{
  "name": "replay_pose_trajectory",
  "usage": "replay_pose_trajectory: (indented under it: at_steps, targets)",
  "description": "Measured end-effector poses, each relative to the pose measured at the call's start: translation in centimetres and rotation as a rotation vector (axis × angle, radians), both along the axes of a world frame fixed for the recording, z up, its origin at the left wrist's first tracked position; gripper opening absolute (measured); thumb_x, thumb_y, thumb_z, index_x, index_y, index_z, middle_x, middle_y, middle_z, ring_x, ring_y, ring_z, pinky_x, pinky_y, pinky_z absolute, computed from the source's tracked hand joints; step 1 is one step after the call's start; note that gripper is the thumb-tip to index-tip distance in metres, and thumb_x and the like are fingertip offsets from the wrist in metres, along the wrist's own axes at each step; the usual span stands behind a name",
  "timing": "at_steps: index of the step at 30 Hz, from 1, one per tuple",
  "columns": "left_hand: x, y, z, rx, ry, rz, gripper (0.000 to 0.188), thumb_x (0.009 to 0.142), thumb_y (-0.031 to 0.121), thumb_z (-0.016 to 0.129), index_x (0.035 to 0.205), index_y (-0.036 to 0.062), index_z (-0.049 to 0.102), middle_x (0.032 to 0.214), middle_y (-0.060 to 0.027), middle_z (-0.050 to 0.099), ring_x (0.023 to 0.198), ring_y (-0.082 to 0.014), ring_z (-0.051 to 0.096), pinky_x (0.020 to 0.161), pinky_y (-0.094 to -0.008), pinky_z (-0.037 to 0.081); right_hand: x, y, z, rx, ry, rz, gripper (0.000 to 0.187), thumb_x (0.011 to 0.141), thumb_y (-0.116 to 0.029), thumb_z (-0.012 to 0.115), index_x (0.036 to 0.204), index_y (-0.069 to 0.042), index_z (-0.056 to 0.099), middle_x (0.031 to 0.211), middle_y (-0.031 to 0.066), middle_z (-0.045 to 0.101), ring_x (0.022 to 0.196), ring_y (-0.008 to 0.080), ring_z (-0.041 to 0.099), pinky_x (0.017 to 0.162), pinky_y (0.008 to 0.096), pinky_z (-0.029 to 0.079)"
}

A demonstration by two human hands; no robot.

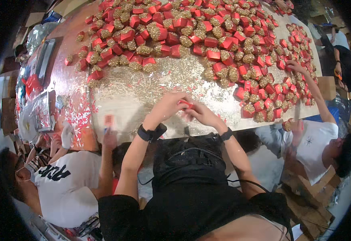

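My left hand (169,106) and my right hand (204,114) meet over the near edge of the table (143,86). Both are closed around a small red piece (186,104), of which only a short folded-looking strip shows between the fingers. Its exact kind is hidden by my hands. Beyond them lies a large heap of small red box-shaped pieces (156,33) with rough gold glittery balls (144,50) set against them. Gold glitter and red scraps cover the tabletop beneath my hands. A black band circles each of my wrists.
At my left, a person in a white shirt (69,180) holds an orange-red item (109,120) at the table. To my right, another person's hand (296,66) reaches into the heap. Clear-wrapped frames (45,110) and red shreds lie at far left; cardboard (326,87) stands at right.
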State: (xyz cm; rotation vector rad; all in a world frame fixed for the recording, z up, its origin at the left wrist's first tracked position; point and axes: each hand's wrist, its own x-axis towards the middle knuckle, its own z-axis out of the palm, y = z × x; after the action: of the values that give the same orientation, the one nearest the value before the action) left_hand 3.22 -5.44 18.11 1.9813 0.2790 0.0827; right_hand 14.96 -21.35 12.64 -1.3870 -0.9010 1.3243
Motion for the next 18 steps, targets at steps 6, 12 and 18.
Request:
replay_pose_trajectory:
  at_steps: [6, 12, 18]
  targets:
    - [2.8, 3.5, -2.5, -0.197, 0.184, -0.194, 0.016, 0.085, 0.015, 0.066, 0.097, 0.0041, 0.067, 0.091, -0.0073, 0.068, 0.085, -0.0172, 0.065, 0.075, -0.029, 0.05, 0.4, -3.8, -1.4, -0.262, 0.603, -0.062, 0.028, 0.103, -0.023, 0.042, 0.108, 0.001, 0.056, 0.066, -0.0052, 0.048, 0.055, 0.0075, 0.041, 0.054, 0.0232, 0.038]
    - [6.2, 13.7, -13.9, 0.686, 0.452, 0.499, 0.065, 0.08, 0.043, 0.065, 0.131, 0.0086, 0.044, 0.119, -0.0307, 0.049, 0.109, -0.0468, 0.05, 0.093, -0.0489, 0.042, 0.0, -5.0, 1.5, -0.123, 0.981, -0.4, 0.031, 0.102, -0.02, 0.042, 0.114, 0.005, 0.055, 0.095, 0.0095, 0.058, 0.077, 0.016, 0.053, 0.072, 0.0281, 0.045]
    - [6.5, 16.7, -20.7, 0.62, 0.646, 0.661, 0.071, 0.072, 0.036, 0.069, 0.124, -0.0025, 0.04, 0.129, -0.0334, 0.04, 0.122, -0.0501, 0.035, 0.104, -0.0554, 0.029, 0.7, -6.5, 3.1, -0.09, 0.697, -0.357, 0.025, 0.102, -0.022, 0.044, 0.11, 0.0, 0.054, 0.08, 0.0039, 0.055, 0.068, 0.0093, 0.049, 0.061, 0.0216, 0.038]
